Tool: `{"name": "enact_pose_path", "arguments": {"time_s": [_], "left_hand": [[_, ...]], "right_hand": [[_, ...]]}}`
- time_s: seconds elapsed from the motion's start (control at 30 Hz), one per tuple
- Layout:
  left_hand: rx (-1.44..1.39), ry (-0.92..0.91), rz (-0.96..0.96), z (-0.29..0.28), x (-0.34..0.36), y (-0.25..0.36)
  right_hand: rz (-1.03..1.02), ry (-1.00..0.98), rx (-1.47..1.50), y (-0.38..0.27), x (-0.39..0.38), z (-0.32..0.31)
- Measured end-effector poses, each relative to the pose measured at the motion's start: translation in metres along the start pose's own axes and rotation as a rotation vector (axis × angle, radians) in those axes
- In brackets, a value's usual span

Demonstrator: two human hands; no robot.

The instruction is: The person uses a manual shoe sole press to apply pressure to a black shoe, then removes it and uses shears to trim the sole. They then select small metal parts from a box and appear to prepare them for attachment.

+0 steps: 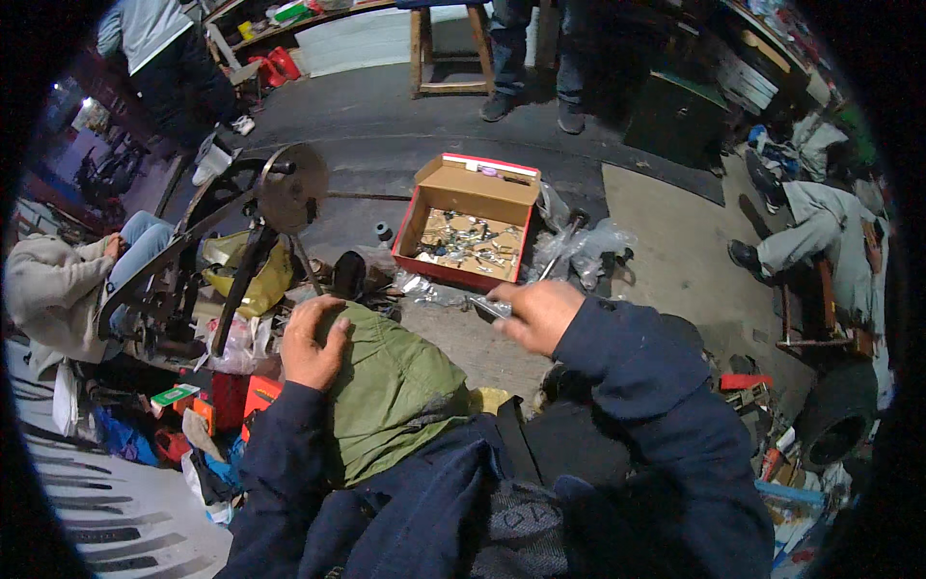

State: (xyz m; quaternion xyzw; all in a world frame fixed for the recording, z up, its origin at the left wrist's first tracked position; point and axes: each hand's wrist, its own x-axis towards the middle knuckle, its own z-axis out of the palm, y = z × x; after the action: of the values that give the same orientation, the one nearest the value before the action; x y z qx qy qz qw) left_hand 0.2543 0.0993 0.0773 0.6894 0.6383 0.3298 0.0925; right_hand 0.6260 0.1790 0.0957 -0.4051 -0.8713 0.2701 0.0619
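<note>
My left hand (313,343) lies on green cloth (391,386) over my left knee, its thumb apart from the fingers and nothing in it. My right hand (542,317) is closed on a small silvery piece (490,307), which sticks out to the left of the fingers; its exact kind I cannot make out. Just beyond the right hand stands an open red cardboard box (408,224) with its lid folded back. Many small metal parts (468,239) lie loose on its brown bottom. A few small items rest on the lid (487,181).
Clear plastic bags (593,246) lie right of the box. A wheeled metal machine (289,188) and a yellow bag (253,270) stand to the left. People sit at both sides; another stands by a wooden stool (451,87). A dark tyre (837,415) is at right.
</note>
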Motion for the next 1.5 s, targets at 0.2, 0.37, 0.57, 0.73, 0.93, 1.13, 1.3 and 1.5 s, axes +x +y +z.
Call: {"name": "enact_pose_path", "arguments": {"time_s": [0.2, 0.37, 0.57, 0.73, 0.93, 1.13, 1.3, 1.5], "left_hand": [[0.193, -0.011, -0.047, -0.010, 0.001, -0.013], [0.194, -0.033, 0.056, 0.002, 0.017, -0.024], [0.147, -0.343, 0.003, 0.016, 0.065, -0.020], [0.073, -0.602, -0.047, 0.066, 0.103, -0.035], [-0.150, -0.728, -0.325, 0.161, 0.144, -0.087], [0.129, -0.649, -0.328, 0.261, 0.193, -0.129], [0.091, -0.459, -0.417, 0.354, 0.218, -0.154], [0.266, -0.448, -0.634, 0.432, 0.225, -0.180]], "right_hand": [[0.245, -0.092, -0.154, 0.053, 0.008, 0.012], [0.222, 0.060, 0.036, 0.040, -0.016, -0.002], [0.129, 0.235, 0.056, -0.006, -0.027, -0.063], [0.018, 0.298, 0.125, -0.011, 0.003, -0.098], [0.005, 0.326, 0.258, 0.025, 0.040, -0.085], [0.196, 0.176, 0.213, 0.065, 0.020, -0.085], [0.313, 0.090, 0.361, 0.084, 0.012, -0.090], [0.380, -0.043, 0.281, 0.098, 0.024, -0.090]]}}
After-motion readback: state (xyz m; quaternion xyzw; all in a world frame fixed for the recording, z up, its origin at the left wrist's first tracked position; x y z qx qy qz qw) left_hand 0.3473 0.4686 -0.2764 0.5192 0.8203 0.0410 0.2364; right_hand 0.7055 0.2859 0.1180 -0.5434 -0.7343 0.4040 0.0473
